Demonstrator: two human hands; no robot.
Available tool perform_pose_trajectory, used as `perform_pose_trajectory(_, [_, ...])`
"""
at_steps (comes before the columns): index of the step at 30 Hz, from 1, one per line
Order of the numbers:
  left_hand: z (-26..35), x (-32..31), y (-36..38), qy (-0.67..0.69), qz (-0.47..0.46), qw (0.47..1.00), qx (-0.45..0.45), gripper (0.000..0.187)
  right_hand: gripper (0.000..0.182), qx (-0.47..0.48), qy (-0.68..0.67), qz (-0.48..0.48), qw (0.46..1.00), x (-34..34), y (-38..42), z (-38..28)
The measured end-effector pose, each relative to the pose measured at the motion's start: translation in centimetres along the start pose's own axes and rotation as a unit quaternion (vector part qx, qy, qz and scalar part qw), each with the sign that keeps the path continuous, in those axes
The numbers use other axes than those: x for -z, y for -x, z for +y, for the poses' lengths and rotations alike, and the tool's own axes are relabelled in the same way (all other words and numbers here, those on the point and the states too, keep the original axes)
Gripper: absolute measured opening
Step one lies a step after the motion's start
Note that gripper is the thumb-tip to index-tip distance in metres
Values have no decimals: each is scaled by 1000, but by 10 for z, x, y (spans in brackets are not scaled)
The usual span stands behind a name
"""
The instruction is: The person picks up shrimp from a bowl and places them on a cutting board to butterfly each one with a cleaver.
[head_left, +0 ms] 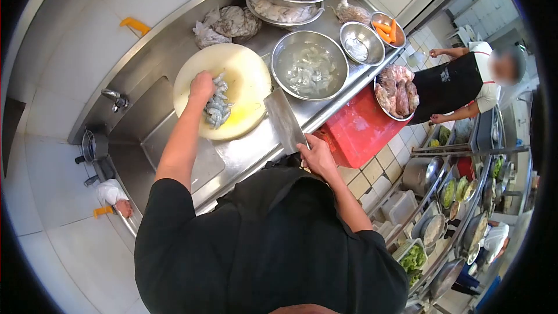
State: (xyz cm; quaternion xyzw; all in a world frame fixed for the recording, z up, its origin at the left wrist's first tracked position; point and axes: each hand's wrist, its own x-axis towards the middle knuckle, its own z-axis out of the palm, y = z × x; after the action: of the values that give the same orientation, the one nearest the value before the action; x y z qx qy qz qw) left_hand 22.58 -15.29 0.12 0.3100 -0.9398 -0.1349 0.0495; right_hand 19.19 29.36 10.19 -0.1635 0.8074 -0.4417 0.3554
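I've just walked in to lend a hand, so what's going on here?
The person's left hand is at a pile of grey shrimp on the round cutting board. The right hand holds a cleaver, its blade away from the shrimp. A steel bowl of liquid with pale pieces stands beside the board. On the right of the picture, a co-worker stands near some raw meat.
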Motion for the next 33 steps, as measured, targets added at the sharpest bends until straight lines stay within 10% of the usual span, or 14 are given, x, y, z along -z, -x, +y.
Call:
perform_pose_trajectory(11, [29,32,3,11,-113,992,53,32,45,24,60,-37,997,-16,-13,-2])
perform_pose_trajectory(15, [56,33,28,120,-17,990,-74,32,45,-12,49,-30,998,-13,-18,-3])
perform_pose_trajectory(18, [86,22,64,174,3,973,-151,32,43,128,159,135,969,-19,-19,20])
perform_pose_trajectory(33, [106,-10,108,116,-18,986,-114,20,24,-25,-174,-45,983,-28,-55,12])
